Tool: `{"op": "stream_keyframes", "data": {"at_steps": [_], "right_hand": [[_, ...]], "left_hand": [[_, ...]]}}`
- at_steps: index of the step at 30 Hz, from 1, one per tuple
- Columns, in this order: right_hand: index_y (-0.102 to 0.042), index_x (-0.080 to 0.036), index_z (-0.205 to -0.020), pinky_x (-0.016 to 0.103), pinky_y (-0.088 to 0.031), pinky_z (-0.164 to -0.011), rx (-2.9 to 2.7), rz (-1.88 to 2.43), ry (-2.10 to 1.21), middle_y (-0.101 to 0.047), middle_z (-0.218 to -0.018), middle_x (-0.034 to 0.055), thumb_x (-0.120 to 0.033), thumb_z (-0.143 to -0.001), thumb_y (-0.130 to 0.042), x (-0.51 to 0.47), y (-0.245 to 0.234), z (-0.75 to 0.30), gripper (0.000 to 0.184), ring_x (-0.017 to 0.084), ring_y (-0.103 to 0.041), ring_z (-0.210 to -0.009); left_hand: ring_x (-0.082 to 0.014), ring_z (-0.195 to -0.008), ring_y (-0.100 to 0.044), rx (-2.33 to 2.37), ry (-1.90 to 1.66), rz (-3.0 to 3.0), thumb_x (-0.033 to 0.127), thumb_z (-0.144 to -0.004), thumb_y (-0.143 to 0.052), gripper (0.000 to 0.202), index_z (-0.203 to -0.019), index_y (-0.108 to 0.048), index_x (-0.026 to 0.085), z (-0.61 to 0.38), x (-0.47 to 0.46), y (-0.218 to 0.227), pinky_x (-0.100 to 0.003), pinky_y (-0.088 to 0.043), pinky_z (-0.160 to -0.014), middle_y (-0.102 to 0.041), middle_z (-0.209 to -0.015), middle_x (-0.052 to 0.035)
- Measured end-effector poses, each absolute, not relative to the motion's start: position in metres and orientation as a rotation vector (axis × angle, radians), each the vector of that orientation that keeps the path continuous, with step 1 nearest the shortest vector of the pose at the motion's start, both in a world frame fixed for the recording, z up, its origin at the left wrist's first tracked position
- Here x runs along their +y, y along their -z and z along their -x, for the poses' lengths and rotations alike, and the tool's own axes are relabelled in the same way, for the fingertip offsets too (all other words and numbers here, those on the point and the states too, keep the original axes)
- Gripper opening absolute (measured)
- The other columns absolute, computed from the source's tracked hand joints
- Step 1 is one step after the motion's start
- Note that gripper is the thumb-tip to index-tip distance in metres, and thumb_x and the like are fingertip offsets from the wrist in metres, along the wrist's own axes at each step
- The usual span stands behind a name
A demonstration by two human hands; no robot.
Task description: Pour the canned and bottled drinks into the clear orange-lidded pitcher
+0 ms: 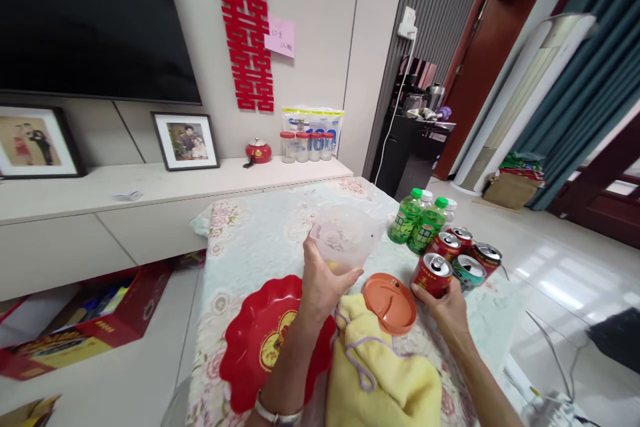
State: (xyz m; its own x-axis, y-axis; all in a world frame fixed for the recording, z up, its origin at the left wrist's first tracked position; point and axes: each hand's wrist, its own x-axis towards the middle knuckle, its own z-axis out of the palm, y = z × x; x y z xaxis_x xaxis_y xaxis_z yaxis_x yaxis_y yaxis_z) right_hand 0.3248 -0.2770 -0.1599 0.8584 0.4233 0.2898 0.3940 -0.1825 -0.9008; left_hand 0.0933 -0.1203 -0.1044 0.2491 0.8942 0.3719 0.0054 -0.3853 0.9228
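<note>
My left hand (323, 280) grips a translucent plastic container (345, 230) by its near side, tilted above the table. On the right, my right hand (450, 313) has its fingers round a red drink can (433, 273) at the near end of a cluster of cans. A teal can (469, 272) and several more red cans stand right behind it. Between my hands lies an orange round lid (387, 303). Nearer me is a yellow cloth (390, 383) with purple trim. Under my left forearm a red scalloped tray (245, 340) is partly hidden.
Two green-capped bottles (427, 230) stand behind the cans, with white-capped ones at their back. A floral tablecloth (235, 267) covers the table. Beyond it, a white cabinet (240, 173) carries lidded glass jars (303, 148), a red pot (259, 152) and picture frames.
</note>
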Motion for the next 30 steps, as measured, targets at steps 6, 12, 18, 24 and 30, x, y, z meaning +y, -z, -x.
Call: {"op": "stream_keyframes", "data": {"at_steps": [6, 12, 18, 24, 30], "right_hand": [[-0.060, -0.021, -0.116, 0.048, -0.056, -0.086, -0.801, 1.744, -0.091, -0.074, -0.110, 0.0101, -0.058, -0.056, -0.089, -0.261, 0.096, -0.317, 0.076, 0.033, -0.069, -0.098], [-0.061, -0.018, -0.130, 0.055, -0.052, -0.094, -1.246, 1.849, 0.282, -0.071, -0.122, 0.0157, -0.050, -0.069, -0.082, -0.231, 0.026, -0.307, 0.072, 0.039, -0.067, -0.108], [-0.054, -0.016, -0.139, 0.057, -0.053, -0.093, -1.715, 1.780, 0.738, -0.069, -0.125, 0.0204, -0.034, -0.082, -0.070, -0.207, 0.003, -0.313, 0.062, 0.040, -0.064, -0.110], [-0.052, -0.010, -0.142, 0.051, -0.052, -0.086, -1.864, 1.801, 1.112, -0.069, -0.125, 0.0218, -0.024, -0.083, -0.066, -0.199, -0.010, -0.306, 0.062, 0.040, -0.064, -0.109], [-0.054, -0.010, -0.141, 0.046, -0.049, -0.087, -1.913, 1.804, 1.292, -0.070, -0.124, 0.0189, -0.019, -0.085, -0.067, -0.196, -0.014, -0.298, 0.058, 0.036, -0.063, -0.110]], "left_hand": [[-0.0414, -0.148, -0.045, 0.864, -1.280, -1.662, 0.029, -0.059, -0.093, 0.106, -0.146, -0.035, 0.020, -0.095, -0.128, 0.098, -0.060, -0.039, -0.122, -0.050, -0.149, -0.0186], [-0.0396, -0.148, -0.044, 0.883, -1.261, -1.695, 0.025, -0.058, -0.093, 0.107, -0.146, -0.033, 0.018, -0.096, -0.131, 0.094, -0.056, -0.040, -0.122, -0.048, -0.150, -0.0190], [-0.0403, -0.147, -0.046, 0.877, -1.268, -1.697, 0.024, -0.057, -0.093, 0.108, -0.146, -0.033, 0.019, -0.098, -0.130, 0.096, -0.057, -0.039, -0.122, -0.047, -0.150, -0.0188], [-0.0414, -0.150, -0.042, 0.865, -1.245, -1.683, 0.022, -0.055, -0.093, 0.115, -0.150, -0.028, 0.018, -0.097, -0.131, 0.092, -0.057, -0.036, -0.125, -0.044, -0.153, -0.0209], [-0.0399, -0.150, -0.042, 0.874, -1.269, -1.687, 0.024, -0.056, -0.094, 0.116, -0.152, -0.028, 0.017, -0.097, -0.133, 0.090, -0.056, -0.036, -0.125, -0.045, -0.154, -0.0208]]}}
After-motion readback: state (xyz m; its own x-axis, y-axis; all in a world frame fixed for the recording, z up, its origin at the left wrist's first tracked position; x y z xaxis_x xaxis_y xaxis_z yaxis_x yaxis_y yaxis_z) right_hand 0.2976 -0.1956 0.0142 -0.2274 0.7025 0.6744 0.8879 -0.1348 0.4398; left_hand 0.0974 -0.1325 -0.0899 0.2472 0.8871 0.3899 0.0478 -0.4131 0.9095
